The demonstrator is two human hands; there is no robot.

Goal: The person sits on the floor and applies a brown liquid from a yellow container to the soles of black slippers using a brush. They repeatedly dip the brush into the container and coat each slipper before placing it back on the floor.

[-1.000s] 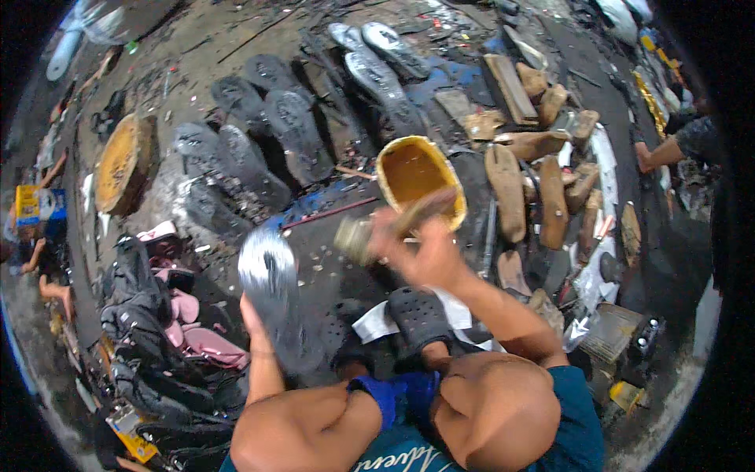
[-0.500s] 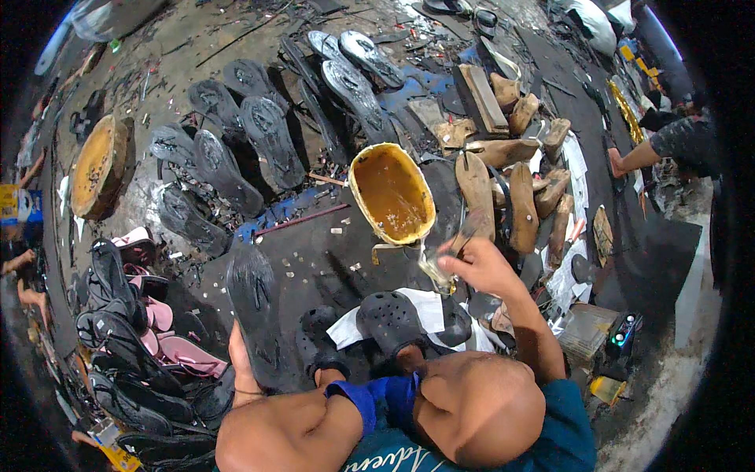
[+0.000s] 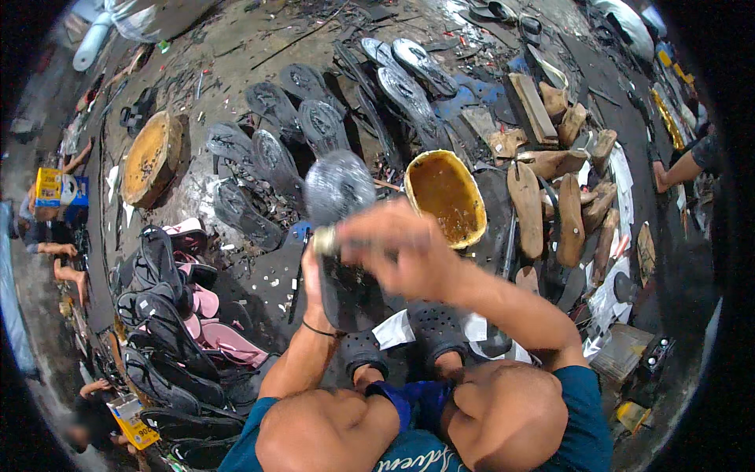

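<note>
My left hand (image 3: 312, 275) grips the edge of a dark shoe sole (image 3: 340, 185), held up in front of me. The sole's far end shines wet; its middle lies behind my other hand. My right hand (image 3: 413, 248), blurred by motion, closes round a short brush (image 3: 324, 239) whose pale tip is over the sole near the left hand's fingers. Just beyond the right hand stands a yellow-rimmed tub (image 3: 476, 234) of amber liquid that looks like glue. Past the sole, several glossy dark soles (image 3: 275, 161) lie on the ground.
At left are a pile of black and pink sandals (image 3: 169, 322) and a round, yellowish block (image 3: 149, 161). Wooden shoe lasts (image 3: 569, 220) cluster at right, with a small black device (image 3: 657, 354) nearer me. Another person's arm (image 3: 680, 169) reaches in at far right.
My right hand with the brush has moved left from beside the tub to over the sole. My left hand has raised the sole away from me. The whole view has shifted.
</note>
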